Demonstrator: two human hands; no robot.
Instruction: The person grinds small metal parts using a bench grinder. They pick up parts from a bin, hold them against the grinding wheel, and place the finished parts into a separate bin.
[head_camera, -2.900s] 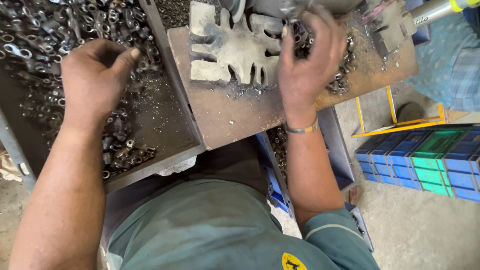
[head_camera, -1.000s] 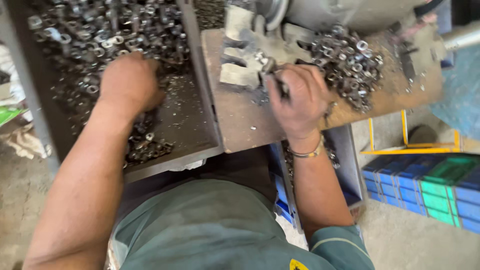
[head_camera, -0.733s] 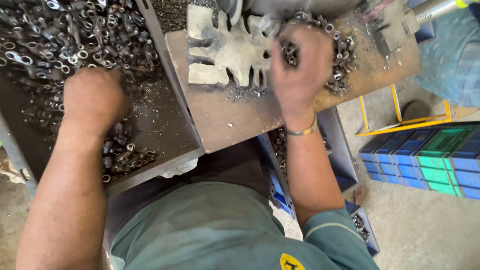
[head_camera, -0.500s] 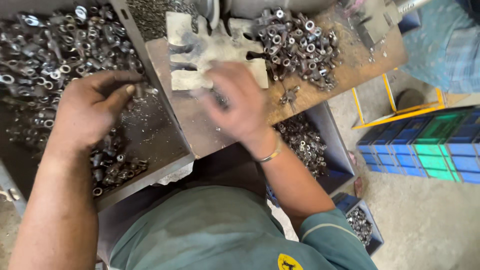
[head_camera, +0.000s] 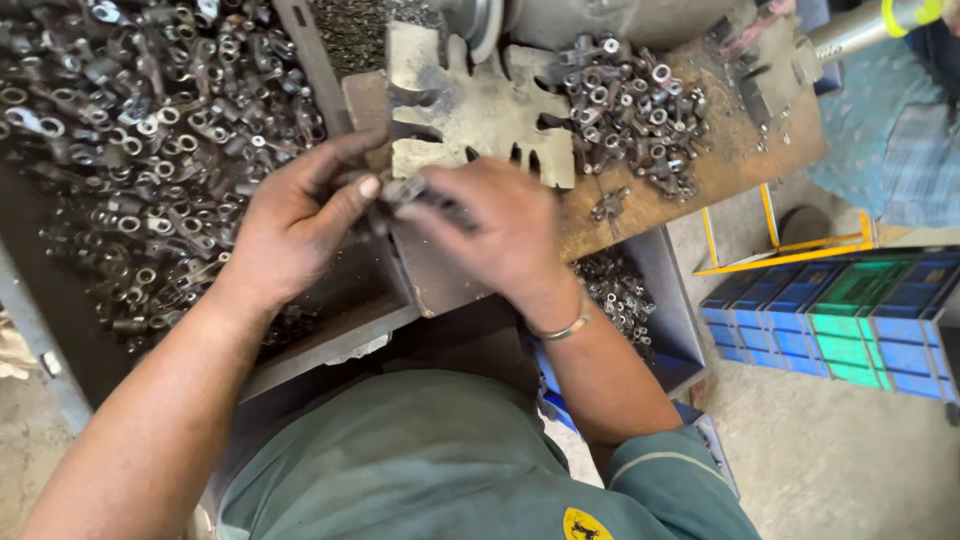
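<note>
Both hands meet just left of the frame's centre, over the gap between tray and counter. The left hand (head_camera: 290, 225) curls loosely, thumb and forefinger pinching one end of a small dark metal part (head_camera: 415, 192). The right hand (head_camera: 505, 235) is closed over the part's other end, fingers folded round it. The part's long axis runs roughly left to right across the frame, dipping slightly toward the right; its shape under the fingers is hard to make out. A metal bangle (head_camera: 565, 327) sits on the right wrist.

Left of the hands, a dark tray (head_camera: 330, 320) holds a heap of ring-ended metal pieces (head_camera: 150, 130). Above the right hand, on the rusty counter (head_camera: 740, 165), lies a pale slotted plate (head_camera: 480, 110), with another pile of pieces (head_camera: 630, 105) beside it at upper centre-right. A blue bin (head_camera: 670, 330) below the counter holds more. Stacked blue and green crates (head_camera: 850, 315) stand at right.
</note>
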